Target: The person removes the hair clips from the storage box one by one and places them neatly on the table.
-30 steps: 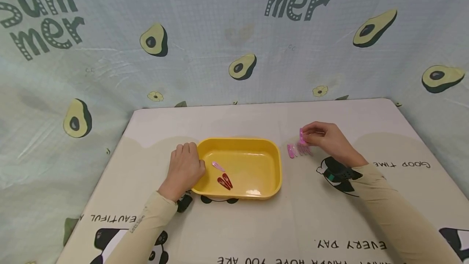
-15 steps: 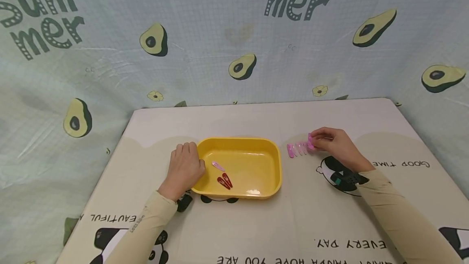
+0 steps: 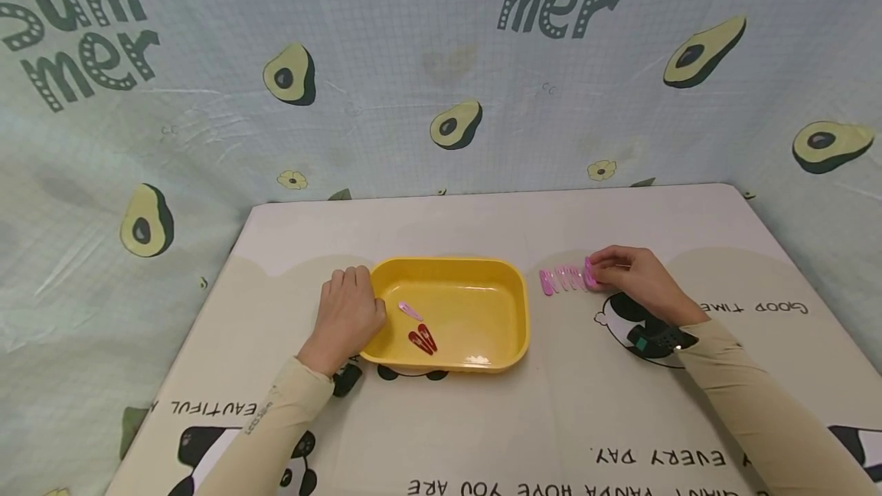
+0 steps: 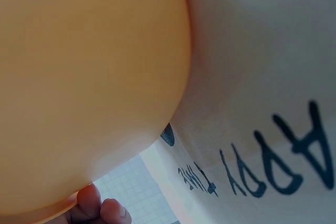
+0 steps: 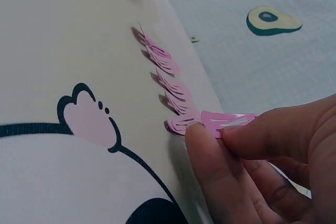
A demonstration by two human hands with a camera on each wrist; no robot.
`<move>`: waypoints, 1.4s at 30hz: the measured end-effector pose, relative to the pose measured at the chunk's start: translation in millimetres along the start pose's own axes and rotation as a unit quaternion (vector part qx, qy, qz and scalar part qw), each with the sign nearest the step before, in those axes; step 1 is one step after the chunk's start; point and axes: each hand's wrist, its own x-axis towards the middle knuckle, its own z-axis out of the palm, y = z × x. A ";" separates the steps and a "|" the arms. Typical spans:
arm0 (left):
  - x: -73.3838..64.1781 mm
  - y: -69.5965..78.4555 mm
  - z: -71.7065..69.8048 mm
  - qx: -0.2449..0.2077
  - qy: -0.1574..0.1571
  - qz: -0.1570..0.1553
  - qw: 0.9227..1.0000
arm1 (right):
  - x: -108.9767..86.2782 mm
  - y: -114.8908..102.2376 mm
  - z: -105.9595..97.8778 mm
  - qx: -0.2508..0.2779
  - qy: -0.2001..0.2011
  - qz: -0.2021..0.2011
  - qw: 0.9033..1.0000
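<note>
My left hand (image 3: pixel 347 320) grips the left rim of a shallow yellow tray (image 3: pixel 482 320). In the left wrist view the outer wall of the tray (image 4: pixel 94 77) fills much of the picture, and two fingertips (image 4: pixel 114 211) show below it. Inside the tray lie one light pink snap hair clip (image 3: pixel 409 311) and two red ones (image 3: pixel 423 339). To the right of the tray, my right hand (image 3: pixel 635 279) pinches a pink snap hair clip (image 5: pixel 211 124) between thumb and fingers. It is at the right end of a row of several pink hair clips (image 5: pixel 173 85) on the table.
The table has a pale cover (image 3: pixel 524 435) printed with pandas and lettering. Behind and beside it hangs a light curtain (image 3: pixel 372 128) with avocado prints. The table's far edge runs beyond the tray and clips.
My right hand has moved right and slightly nearer along the row of clips, with a pink hair clip in its fingers. The left hand and the tray have stayed put.
</note>
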 end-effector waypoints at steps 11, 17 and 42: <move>0.3 0.4 -0.8 0.002 -0.001 -0.001 1.000 | 2.2 1.2 0.2 -0.004 -0.013 -0.001 1.000; 0.4 0.7 -0.2 0.001 -0.002 -0.002 1.000 | 3.1 -0.3 -1.5 -0.010 -0.024 0.011 1.000; -0.3 0.8 -0.7 0.001 -0.005 -0.004 1.000 | 9.4 -18.1 -10.8 -0.086 -0.016 0.051 0.995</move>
